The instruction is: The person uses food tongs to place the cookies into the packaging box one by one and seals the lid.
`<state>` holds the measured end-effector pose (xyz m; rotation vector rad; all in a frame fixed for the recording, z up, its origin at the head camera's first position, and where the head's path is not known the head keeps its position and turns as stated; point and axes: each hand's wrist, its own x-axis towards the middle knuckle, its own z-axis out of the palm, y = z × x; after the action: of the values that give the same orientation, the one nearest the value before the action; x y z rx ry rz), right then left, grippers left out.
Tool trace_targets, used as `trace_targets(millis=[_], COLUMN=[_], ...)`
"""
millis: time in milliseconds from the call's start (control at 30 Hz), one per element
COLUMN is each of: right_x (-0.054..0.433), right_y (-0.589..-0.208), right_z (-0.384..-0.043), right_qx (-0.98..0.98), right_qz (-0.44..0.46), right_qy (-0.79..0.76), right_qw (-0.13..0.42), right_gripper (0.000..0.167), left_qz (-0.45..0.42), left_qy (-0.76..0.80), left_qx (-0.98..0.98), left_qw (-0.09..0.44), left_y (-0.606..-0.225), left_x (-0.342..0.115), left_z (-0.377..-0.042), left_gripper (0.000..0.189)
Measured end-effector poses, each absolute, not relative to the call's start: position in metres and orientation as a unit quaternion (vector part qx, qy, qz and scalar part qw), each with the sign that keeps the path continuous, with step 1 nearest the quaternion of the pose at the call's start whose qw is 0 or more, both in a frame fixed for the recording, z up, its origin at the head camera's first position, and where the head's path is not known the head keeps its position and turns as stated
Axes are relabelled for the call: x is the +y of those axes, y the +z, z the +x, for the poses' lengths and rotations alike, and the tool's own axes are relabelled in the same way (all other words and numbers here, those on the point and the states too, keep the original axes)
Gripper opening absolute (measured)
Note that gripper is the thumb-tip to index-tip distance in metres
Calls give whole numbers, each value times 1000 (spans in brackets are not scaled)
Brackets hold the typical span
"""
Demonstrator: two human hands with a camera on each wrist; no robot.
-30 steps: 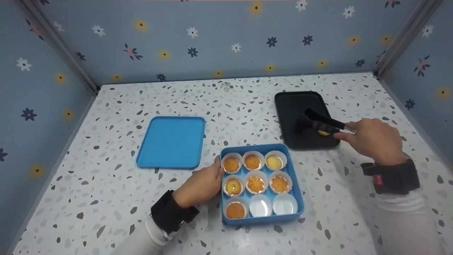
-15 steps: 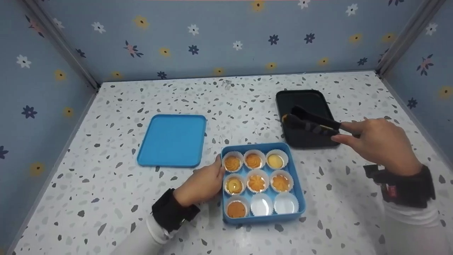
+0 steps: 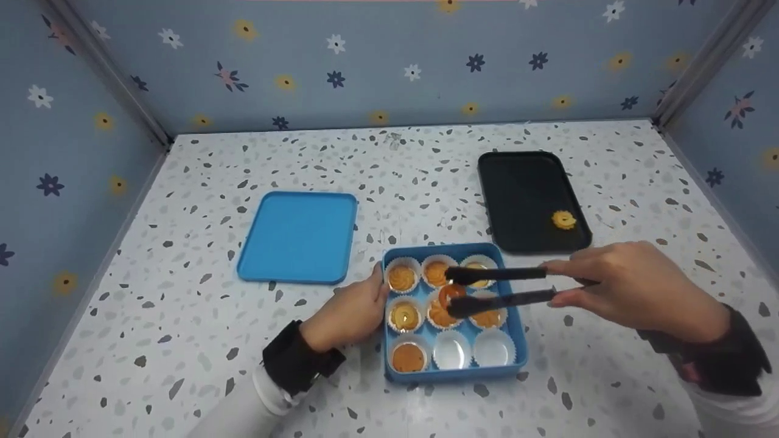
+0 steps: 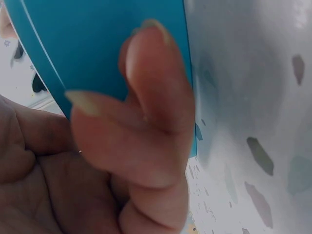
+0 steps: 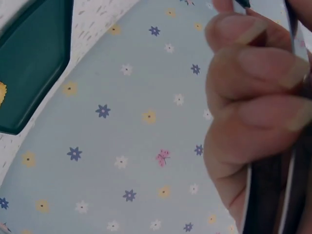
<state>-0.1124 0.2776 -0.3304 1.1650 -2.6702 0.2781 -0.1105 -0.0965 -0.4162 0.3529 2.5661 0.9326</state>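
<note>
My right hand [image 3: 645, 289] holds a pair of black-tipped tongs [image 3: 508, 300] by the handles, with curled fingers [image 5: 253, 87] visible in the right wrist view. Between the tong tips sits a small orange-red cookie [image 3: 451, 292], over the middle of the blue box [image 3: 450, 375]. Paper cups line this box; several contain cookies, and two front cups [image 3: 451, 351] show only white insides. The tongs partly cover the right-hand cups. At the box's left side, my left hand [image 3: 350, 313] grips the wall; bent fingers [image 4: 158, 78] press its outer face in the left wrist view.
Behind the box to the right lies a black tray [image 3: 523, 188] with one yellow ring-shaped cookie [image 3: 564, 219] near its front right corner. A flat blue lid-like tray [image 3: 298, 237] rests at the left. Flower-patterned panels [image 3: 395, 67] enclose the speckled table's back and sides.
The tongs have lifted the cookie off the black tray and carried it left and toward me, over the box. The left hand stays at the box, which keeps its place.
</note>
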Motion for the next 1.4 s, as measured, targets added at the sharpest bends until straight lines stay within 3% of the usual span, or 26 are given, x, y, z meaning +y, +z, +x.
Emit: trace_targets(millis=[300,567,1200,1400], right_x=[268,262,266,287], right_y=[-340,-345,-342,-315], right_z=[-105,-106,-113,-114], right_qx=[-884,-876,-860,-890], right_qz=[461,481,504,424], right_qy=[74,46,46,23], right_qw=[18,11,66,165], right_gripper=[38,41,53,55], left_qz=[139,134,138,137], left_qy=[322,328,322,325], left_qx=[919,916,920,918], left_qw=[178,186,176,180], left_y=[-417,-418,-416,-417], left_x=[-97,-98,-97,-97], left_z=[-111,-112,-111,-111], left_gripper=[59,60,59,59])
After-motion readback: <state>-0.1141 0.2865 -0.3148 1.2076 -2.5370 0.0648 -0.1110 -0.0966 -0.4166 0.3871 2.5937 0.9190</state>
